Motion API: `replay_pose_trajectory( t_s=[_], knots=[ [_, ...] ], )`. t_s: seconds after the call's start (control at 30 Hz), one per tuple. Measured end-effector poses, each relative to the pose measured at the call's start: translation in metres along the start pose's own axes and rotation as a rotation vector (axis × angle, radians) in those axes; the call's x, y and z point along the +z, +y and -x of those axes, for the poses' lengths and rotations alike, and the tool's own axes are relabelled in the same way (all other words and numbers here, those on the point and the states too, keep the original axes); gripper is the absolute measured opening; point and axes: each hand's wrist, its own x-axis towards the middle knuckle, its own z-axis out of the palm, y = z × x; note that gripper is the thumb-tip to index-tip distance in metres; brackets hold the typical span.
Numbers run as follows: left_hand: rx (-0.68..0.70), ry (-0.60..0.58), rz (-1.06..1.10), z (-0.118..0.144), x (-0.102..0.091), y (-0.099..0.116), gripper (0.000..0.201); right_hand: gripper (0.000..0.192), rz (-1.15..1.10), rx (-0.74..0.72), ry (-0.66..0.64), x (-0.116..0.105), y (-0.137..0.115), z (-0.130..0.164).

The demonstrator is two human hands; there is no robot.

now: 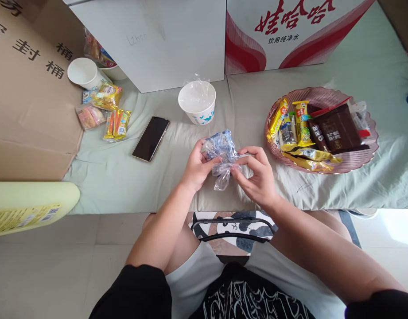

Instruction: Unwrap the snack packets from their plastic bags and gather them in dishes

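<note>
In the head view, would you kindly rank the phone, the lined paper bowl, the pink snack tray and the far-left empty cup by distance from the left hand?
From the left hand:
1. Phone, just to its left.
2. Lined paper bowl, straight behind; close to the phone's distance.
3. Pink snack tray, right.
4. Empty cup, far back-left.

Soft, even daylight fills my view, with a blown-out bright patch on the floor [399, 226] at lower right; shadows are faint, my phone [151, 138] screen reflects dully, edges bow outward, and focus stays sharp
</note>
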Motion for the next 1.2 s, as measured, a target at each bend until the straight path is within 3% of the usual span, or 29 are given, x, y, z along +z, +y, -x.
replay_pose_trajectory(
  t_s=[0.2,0.37,0.47,0.6,0.67,0.77,0.83,0.93,1.03,1.13,1.2],
  knots=[
    [-0.004,-0.096,-0.019,0.004,-0.002,-0.003,0.074,0.010,-0.072,0.207,0.008,0.005,-0.001,0.000],
    [0.041,-0.123,-0.121,0.009,-0.003,-0.001,0.068,0.040,-0.301,0.453,-0.040,0.009,0.003,0.001],
    [0.016,-0.207,-0.097,0.012,-0.003,0.001,0.062,0.051,-0.355,0.506,-0.043,0.010,0.005,0.001],
    [-0.032,-0.329,-0.081,0.015,0.000,0.000,0.087,0.041,-0.236,0.495,0.003,0.010,0.006,-0.001],
    [-0.014,-0.260,-0.159,0.015,0.003,-0.001,0.085,0.035,-0.181,0.485,-0.026,0.009,0.005,-0.002],
    [0.040,-0.123,-0.199,0.013,0.003,-0.001,0.058,0.031,-0.199,0.444,-0.100,0.005,0.003,-0.004],
    [0.067,-0.034,-0.143,0.010,0.001,0.003,0.052,0.025,-0.149,0.363,-0.104,0.001,0.004,-0.005],
    [0.088,0.122,-0.021,0.005,-0.007,0.012,0.057,0.014,0.129,0.164,-0.072,-0.004,0.012,-0.006],
    [0.065,0.219,0.038,-0.001,-0.015,0.018,0.056,0.024,0.379,0.024,-0.110,-0.004,0.026,-0.003],
    [0.044,0.271,0.050,-0.005,-0.021,0.018,0.050,0.036,0.505,0.009,-0.181,-0.001,0.038,0.001],
    [0.051,0.298,0.049,-0.007,-0.023,0.016,0.048,0.032,0.562,0.011,-0.206,0.000,0.042,0.001]
  ],
)
